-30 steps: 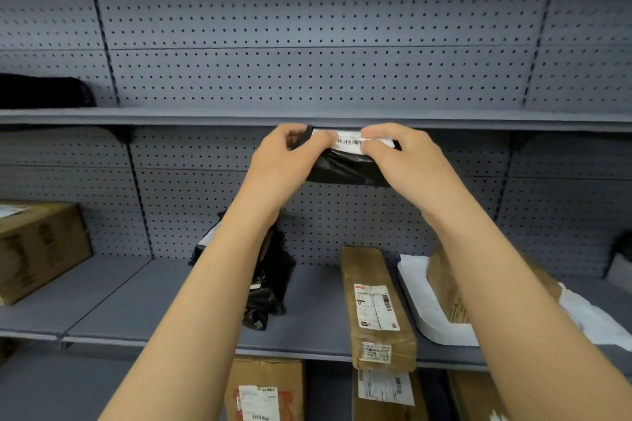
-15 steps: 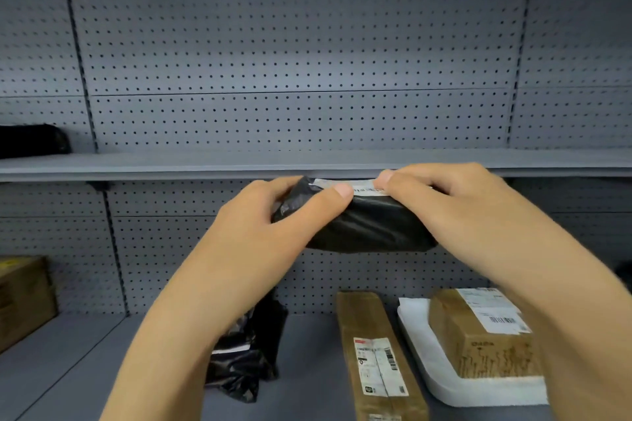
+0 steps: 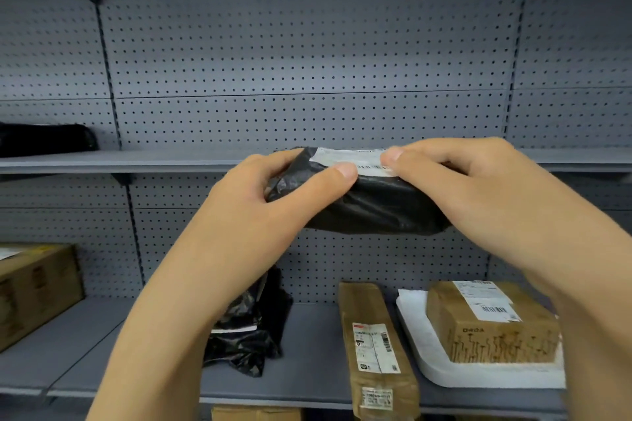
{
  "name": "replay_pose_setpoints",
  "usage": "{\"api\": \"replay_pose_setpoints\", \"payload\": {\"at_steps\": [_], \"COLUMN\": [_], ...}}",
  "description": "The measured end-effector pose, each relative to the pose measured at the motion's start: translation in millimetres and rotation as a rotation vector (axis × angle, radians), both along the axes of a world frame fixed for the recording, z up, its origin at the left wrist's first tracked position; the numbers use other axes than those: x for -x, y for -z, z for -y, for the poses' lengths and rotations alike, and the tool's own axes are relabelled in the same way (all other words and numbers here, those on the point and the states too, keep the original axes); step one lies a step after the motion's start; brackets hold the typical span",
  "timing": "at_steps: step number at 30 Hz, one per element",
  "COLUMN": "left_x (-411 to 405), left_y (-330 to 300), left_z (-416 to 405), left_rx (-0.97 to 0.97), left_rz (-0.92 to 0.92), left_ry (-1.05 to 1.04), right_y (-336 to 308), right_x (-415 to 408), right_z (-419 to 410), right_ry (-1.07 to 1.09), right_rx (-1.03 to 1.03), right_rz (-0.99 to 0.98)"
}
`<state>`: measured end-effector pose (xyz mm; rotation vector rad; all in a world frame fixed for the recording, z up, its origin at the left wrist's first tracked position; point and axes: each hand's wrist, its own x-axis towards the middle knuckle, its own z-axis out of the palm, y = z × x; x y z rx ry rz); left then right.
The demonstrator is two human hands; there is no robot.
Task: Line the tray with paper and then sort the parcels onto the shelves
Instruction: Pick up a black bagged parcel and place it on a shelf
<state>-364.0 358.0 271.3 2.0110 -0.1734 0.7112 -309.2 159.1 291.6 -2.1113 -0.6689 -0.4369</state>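
I hold a black plastic parcel (image 3: 369, 207) with a white label on top at the front edge of the upper grey shelf (image 3: 136, 161). My left hand (image 3: 273, 202) grips its left end and my right hand (image 3: 472, 188) grips its right end, thumbs on the label. On the lower shelf (image 3: 307, 352) at right, a white tray (image 3: 444, 372) lined with white paper carries a brown cardboard box (image 3: 492, 325).
A long brown parcel (image 3: 372, 345) lies left of the tray. A crumpled black bag parcel (image 3: 253, 328) stands behind my left forearm. A large cardboard box (image 3: 34, 287) sits at far left. Another black parcel (image 3: 44, 138) rests on the upper shelf's left end.
Both hands have carried the black parcel closer to the upper shelf's edge, and my view has tilted upward, so the upper shelf sits lower in frame.
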Motion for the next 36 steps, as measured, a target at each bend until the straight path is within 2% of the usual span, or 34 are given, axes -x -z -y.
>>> {"api": "replay_pose_setpoints", "payload": {"at_steps": [7,11,16,22,26,31,33,34,36], "left_x": [-29.8,-92.7,-158.9,-189.4,-199.0,-195.1,-187.3,-179.2,-158.6], "left_y": [-44.5,-60.1,-61.5,-62.7,-52.1,-46.9,-39.1,-32.1,-10.8], "left_z": [-6.6,-31.0,-61.5,-79.2,-84.0,-78.1,-71.7,-69.3,-67.5], "left_rx": [-0.09,-0.105,-0.175,-0.28,-0.327,-0.414,-0.45,-0.431,-0.371], "left_rz": [0.018,0.049,-0.015,-0.086,-0.166,-0.179,-0.042,0.11,0.533], "left_ry": [0.148,0.071,-0.063,-0.118,-0.137,-0.205,-0.29,-0.331,-0.365], "right_y": [-38.5,-47.3,-43.2,-33.0,-29.0,-29.3,-24.4,-20.6,-5.7], "right_x": [-30.6,-83.0,-147.1,-178.0,-187.1,-183.7,-172.9,-165.0,-146.1], "right_z": [-3.4,-35.0,-76.0,-92.4,-92.3,-86.0,-79.4,-74.8,-64.0], "right_ry": [-0.12,-0.104,-0.061,0.01,0.078,0.189,0.245,0.263,0.276], "right_rx": [-0.079,-0.031,-0.048,0.055,0.196,0.28,0.275,0.231,0.066], "right_rz": [0.054,0.086,0.044,0.044,0.024,0.028,0.066,0.116,0.313]}}
